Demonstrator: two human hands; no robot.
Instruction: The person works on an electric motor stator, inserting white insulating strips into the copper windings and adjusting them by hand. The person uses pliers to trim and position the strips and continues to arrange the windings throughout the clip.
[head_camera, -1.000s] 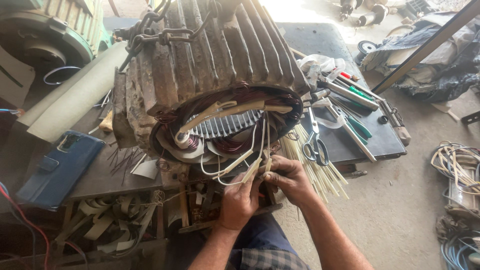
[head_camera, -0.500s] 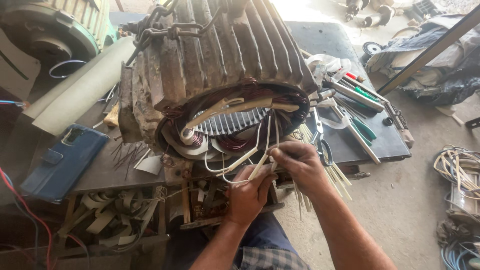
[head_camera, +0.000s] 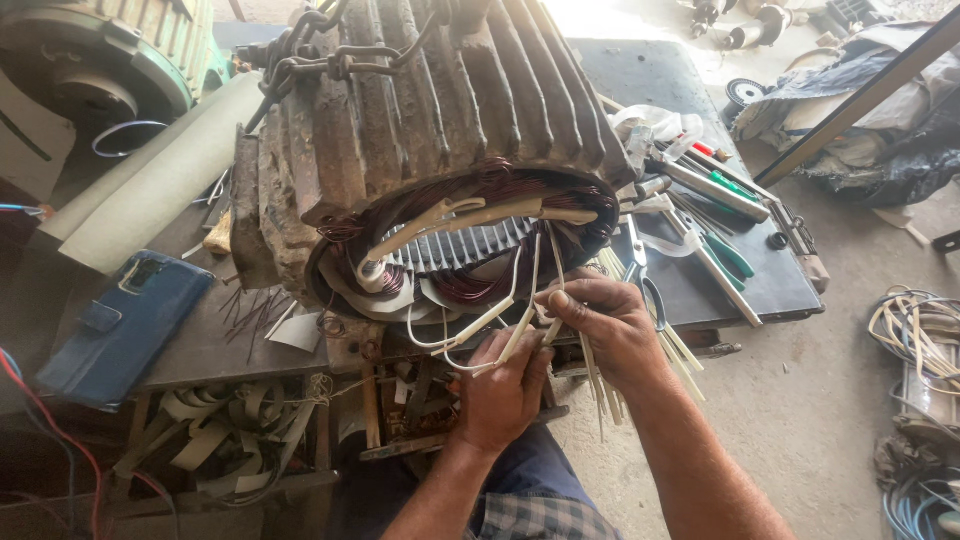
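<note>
A big ribbed motor stator (head_camera: 430, 130) lies on a dark workbench (head_camera: 720, 290), its open end facing me with copper windings (head_camera: 470, 285) and cream sleeved leads (head_camera: 480, 215) hanging out. My left hand (head_camera: 500, 395) sits just below the opening and grips one white sleeved lead (head_camera: 515, 340). My right hand (head_camera: 605, 325) is beside it, pinching another sleeved lead between thumb and fingers at the lower right of the opening. The two hands almost touch.
A blue phone case (head_camera: 120, 325) lies at the left bench edge. Pliers, scissors and screwdrivers (head_camera: 715, 215) lie right of the motor. Thin cream strips (head_camera: 600, 385) hang off the bench under my right hand. Wire coils (head_camera: 920, 330) lie on the floor at right.
Both hands have lifted a little toward the stator opening and closed together on the sleeved leads. The camera view has shifted slightly.
</note>
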